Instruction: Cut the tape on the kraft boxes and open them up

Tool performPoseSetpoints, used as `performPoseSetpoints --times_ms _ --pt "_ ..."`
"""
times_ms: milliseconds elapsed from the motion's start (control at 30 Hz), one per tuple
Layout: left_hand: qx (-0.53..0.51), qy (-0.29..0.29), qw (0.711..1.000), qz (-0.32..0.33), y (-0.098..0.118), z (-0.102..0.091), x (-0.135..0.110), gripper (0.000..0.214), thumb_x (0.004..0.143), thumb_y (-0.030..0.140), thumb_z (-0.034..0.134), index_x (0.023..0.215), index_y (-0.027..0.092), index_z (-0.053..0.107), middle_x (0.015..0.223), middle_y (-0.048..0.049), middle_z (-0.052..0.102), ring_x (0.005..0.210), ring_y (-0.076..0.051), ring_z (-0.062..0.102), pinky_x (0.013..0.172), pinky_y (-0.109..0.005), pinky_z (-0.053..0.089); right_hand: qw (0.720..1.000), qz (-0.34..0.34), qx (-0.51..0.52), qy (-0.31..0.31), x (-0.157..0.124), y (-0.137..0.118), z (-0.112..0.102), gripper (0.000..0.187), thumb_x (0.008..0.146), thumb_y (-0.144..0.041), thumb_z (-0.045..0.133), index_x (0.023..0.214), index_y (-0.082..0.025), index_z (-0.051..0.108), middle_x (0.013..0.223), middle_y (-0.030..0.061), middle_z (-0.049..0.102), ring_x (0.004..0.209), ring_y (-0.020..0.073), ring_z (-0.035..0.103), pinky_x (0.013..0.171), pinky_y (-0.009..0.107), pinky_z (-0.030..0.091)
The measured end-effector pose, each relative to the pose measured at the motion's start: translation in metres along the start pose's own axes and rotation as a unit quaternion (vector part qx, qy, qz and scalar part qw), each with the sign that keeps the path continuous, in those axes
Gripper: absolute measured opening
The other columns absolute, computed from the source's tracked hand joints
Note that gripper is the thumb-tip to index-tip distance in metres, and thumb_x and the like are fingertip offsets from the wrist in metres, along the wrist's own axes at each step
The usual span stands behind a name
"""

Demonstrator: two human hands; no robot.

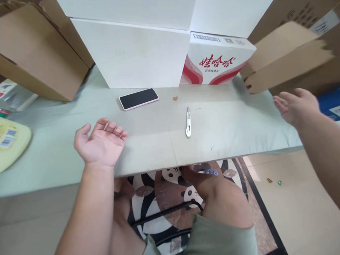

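Observation:
My left hand (pixel 100 141) rests palm up on the pale green table (pixel 158 138), its fingers loosely curled and holding nothing. My right hand (pixel 296 105) is stretched out to the right at the table's far corner, fingers extended and empty, just below a blurred brown cardboard box (pixel 285 59). Between the hands lies a white utility knife (pixel 188 122), untouched. A smartphone (pixel 139 98) with a dark screen lies face up farther back.
White cartons (pixel 133 54) are stacked at the back, one with red printing (pixel 216 62). More cardboard boxes (pixel 35 50) stand at the left. A yellow packet (pixel 3 142) lies at the left edge. My knees and a panda-patterned mat (pixel 167 187) are below the table.

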State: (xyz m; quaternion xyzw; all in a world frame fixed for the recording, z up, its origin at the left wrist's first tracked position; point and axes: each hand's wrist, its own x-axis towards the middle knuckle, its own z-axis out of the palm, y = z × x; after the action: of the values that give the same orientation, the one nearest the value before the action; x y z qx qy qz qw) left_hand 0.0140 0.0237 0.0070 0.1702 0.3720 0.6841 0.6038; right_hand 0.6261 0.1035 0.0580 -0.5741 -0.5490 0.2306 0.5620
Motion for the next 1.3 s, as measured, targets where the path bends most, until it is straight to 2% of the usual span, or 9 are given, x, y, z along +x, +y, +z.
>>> performPoseSetpoints --times_ms 100,233,433,633,833,933,1100,1200,1300 --pt "-0.025 0.010 1.000 -0.008 -0.001 0.001 0.002 0.031 0.061 0.048 0.075 0.080 0.024 0.066 0.067 -0.0009 0.060 0.061 -0.014 0.056 0.058 -0.032 0.053 0.992 0.060 -0.113 -0.011 -0.018 0.026 0.027 0.038 0.075 -0.053 0.082 0.090 -0.033 0.053 0.083 -0.0007 0.066 0.078 0.0229 0.072 0.077 0.048 0.067" --pt "-0.045 0.017 0.999 -0.017 0.001 0.006 -0.003 0.028 0.064 0.046 0.072 0.080 0.024 0.066 0.066 -0.0011 0.059 0.060 -0.013 0.055 0.057 -0.030 0.054 0.954 0.104 -0.272 -0.073 -0.097 0.053 0.068 0.042 0.074 -0.051 0.077 0.105 -0.024 0.066 0.118 0.0166 0.075 0.122 0.0399 0.069 0.113 0.066 0.051" --pt "-0.085 0.052 0.995 -0.027 0.011 0.013 -0.017 0.023 0.079 0.045 0.058 0.078 0.023 0.063 0.063 -0.0015 0.055 0.055 -0.013 0.053 0.053 -0.028 0.051 0.896 0.090 -0.422 -0.103 -0.155 0.053 0.099 0.061 0.093 -0.047 0.050 0.143 -0.015 0.059 0.166 0.0188 0.047 0.161 0.0388 0.033 0.133 0.061 0.023" --pt "-0.153 0.048 0.987 -0.009 0.027 0.004 -0.028 0.027 0.083 0.047 0.057 0.076 0.021 0.062 0.063 0.0011 0.053 0.053 -0.013 0.053 0.054 -0.028 0.049 0.864 0.077 -0.485 -0.109 -0.153 0.026 0.107 0.053 0.089 -0.039 0.043 0.130 -0.013 0.065 0.150 0.0221 0.061 0.149 0.0367 0.051 0.128 0.057 0.037" --pt "-0.217 0.037 0.976 0.000 0.045 -0.017 -0.037 0.030 0.089 0.045 0.054 0.074 0.020 0.063 0.064 0.0007 0.053 0.054 -0.012 0.053 0.056 -0.026 0.048 0.851 0.070 -0.508 -0.113 -0.133 -0.027 0.140 0.013 0.074 -0.037 0.054 0.064 -0.028 0.055 0.078 0.0150 0.070 0.086 0.0356 0.068 0.085 0.053 0.057" --pt "-0.247 0.027 0.969 -0.003 0.049 -0.024 -0.039 0.030 0.090 0.042 0.053 0.074 0.020 0.063 0.065 0.0007 0.051 0.054 -0.012 0.052 0.056 -0.026 0.047 0.871 0.024 -0.476 -0.119 -0.122 -0.053 0.206 0.017 0.080 -0.035 0.048 0.066 -0.027 0.053 0.064 0.0094 0.062 0.073 0.0295 0.063 0.077 0.047 0.055" --pt "-0.270 0.011 0.963 0.001 0.051 -0.029 -0.038 0.028 0.089 0.041 0.054 0.074 0.019 0.063 0.068 0.0002 0.051 0.056 -0.011 0.052 0.057 -0.026 0.047 0.900 -0.146 -0.324 -0.252 -0.122 -0.119 0.384 0.018 0.082 -0.026 0.055 0.096 -0.025 0.067 0.093 0.0057 0.076 0.086 0.0230 0.071 0.083 0.037 0.057" --pt "-0.264 0.010 0.964 0.006 0.053 -0.033 -0.039 0.026 0.089 0.041 0.054 0.076 0.021 0.063 0.069 -0.0002 0.050 0.058 -0.012 0.052 0.059 -0.027 0.047 0.876 -0.286 -0.229 -0.314 -0.122 -0.177 0.493 0.017 0.082 -0.022 0.064 0.099 -0.024 0.064 0.095 0.0034 0.074 0.075 0.0196 0.068 0.081 0.038 0.059" --pt "-0.262 0.025 0.965 0.005 0.057 -0.036 -0.039 0.026 0.089 0.041 0.052 0.075 0.021 0.062 0.069 -0.0005 0.049 0.058 -0.013 0.052 0.060 -0.028 0.046 0.835 -0.396 -0.182 -0.336 -0.114 -0.232 0.583 0.039 0.082 -0.018 0.065 0.120 -0.022 0.061 0.138 0.0055 0.063 0.095 0.0181 0.072 0.093 0.039 0.061"
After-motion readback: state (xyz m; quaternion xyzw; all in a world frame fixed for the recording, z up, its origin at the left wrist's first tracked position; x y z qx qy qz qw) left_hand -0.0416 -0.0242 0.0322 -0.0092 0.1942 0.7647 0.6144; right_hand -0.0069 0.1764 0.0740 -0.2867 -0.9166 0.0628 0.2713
